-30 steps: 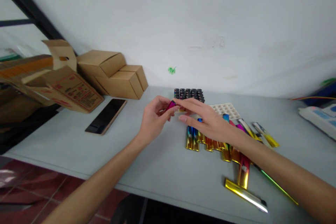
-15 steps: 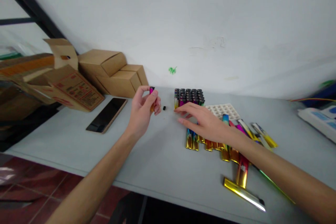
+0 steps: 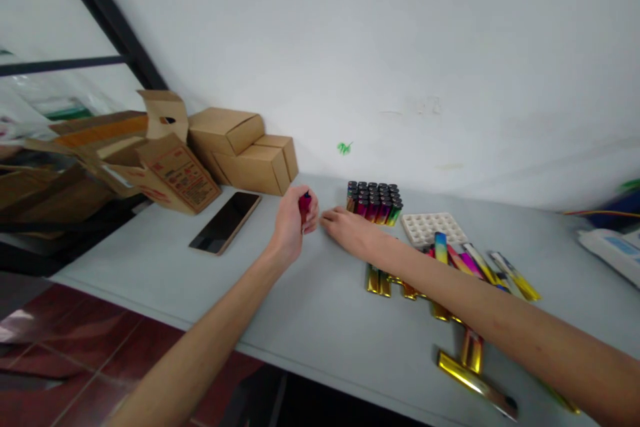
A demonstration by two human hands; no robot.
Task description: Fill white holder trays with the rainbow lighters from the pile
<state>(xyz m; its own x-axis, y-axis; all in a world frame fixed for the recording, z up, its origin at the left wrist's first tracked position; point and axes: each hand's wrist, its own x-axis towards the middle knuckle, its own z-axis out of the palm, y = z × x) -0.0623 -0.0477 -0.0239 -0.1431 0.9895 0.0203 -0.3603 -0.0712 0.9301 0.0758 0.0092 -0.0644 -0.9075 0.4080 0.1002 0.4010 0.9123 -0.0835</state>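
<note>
My left hand (image 3: 296,221) is closed around a magenta vape (image 3: 305,205), held upright above the table; its lower part is hidden by the fingers. My right hand (image 3: 345,228) reaches down to the tabletop just right of it, fingertips pinched together at the spot of a small black cap, which the fingers hide. Close behind the right hand, several vapes with black tops (image 3: 374,200) stand upright in a tight block. Under and beside the right forearm lie several shiny gradient-coloured vapes (image 3: 379,280). One gold vape (image 3: 475,380) lies apart near the front edge.
A white tray with round hollows (image 3: 433,229) lies right of the standing block. A phone (image 3: 225,223) is at the left, before cardboard boxes (image 3: 255,163) and an open carton (image 3: 177,173). A white device (image 3: 613,250) stands at the far right, against the wall side.
My right hand has moved left and down onto the small black cap, its fingers closing together. My left hand still grips the vape, now turned slightly. The whole view has shifted a little.
</note>
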